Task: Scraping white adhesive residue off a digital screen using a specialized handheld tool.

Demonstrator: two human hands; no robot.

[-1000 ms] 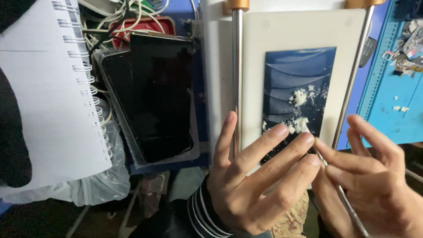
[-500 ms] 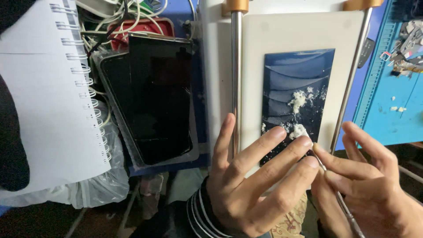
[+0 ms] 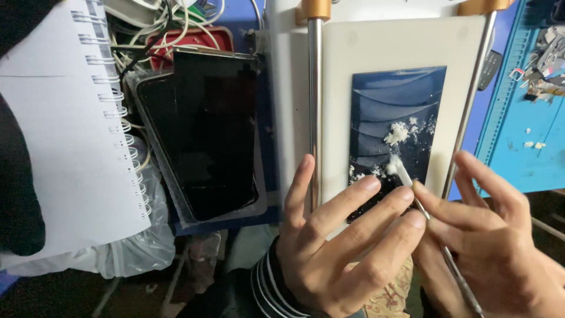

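— What has been moved since half a second ago?

— The thin metal tool (image 3: 438, 241) has been carried a little up the dark blue screen (image 3: 395, 138); its pale tip is now set in the white crumbs (image 3: 398, 133) near the lower middle of the glass. Otherwise little has been shifted.

— How is the tool gripped?

— It is pinched between thumb and fingertips of the right hand (image 3: 494, 247), closed tightly round the shaft. The handle is run down past the wrist and out of the picture.

— And the left hand (image 3: 341, 241)?

— Nothing is grasped by it. It is laid flat with fingers spread, the fingertips pressed on the lower edge of the screen and on the white plate (image 3: 382, 47) beneath it.

— Where is the screen placed?

— It is laid flat on the white plate, between two upright steel rods (image 3: 315, 106).

— What else is seen?

— Dark phone panels (image 3: 212, 135) are stacked to the left, beside a spiral notebook (image 3: 65, 147). A blue mat (image 3: 524, 135) is seen at the right.
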